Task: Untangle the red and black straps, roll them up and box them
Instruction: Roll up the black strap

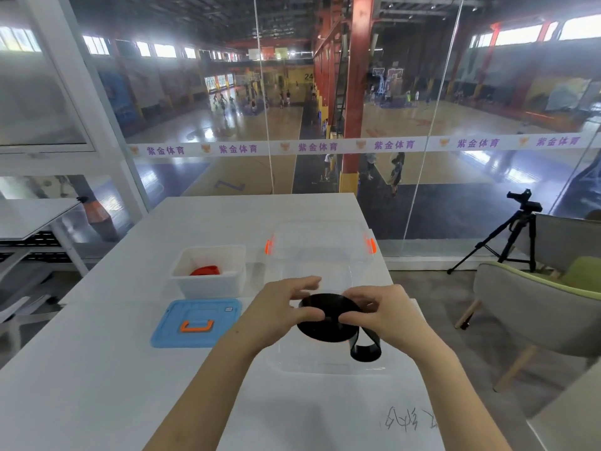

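A black strap (328, 330), wound into a flat roll with a short loose tail curling at its lower right, is held above the white table. My left hand (283, 307) grips the roll's left side. My right hand (380, 312) pinches its right side with thumb and fingers. Behind them to the left, a rolled red strap (205, 271) lies inside a white box (208, 288). Beneath the black roll sits a clear shallow lid or tray (325, 366).
A blue lid with an orange handle (196, 323) lies in front of the white box. A clear bin with orange latches (320, 244) stands behind my hands. A sheet of paper with handwriting (403, 421) lies near the table's front right. Chairs and a tripod (517, 236) stand to the right.
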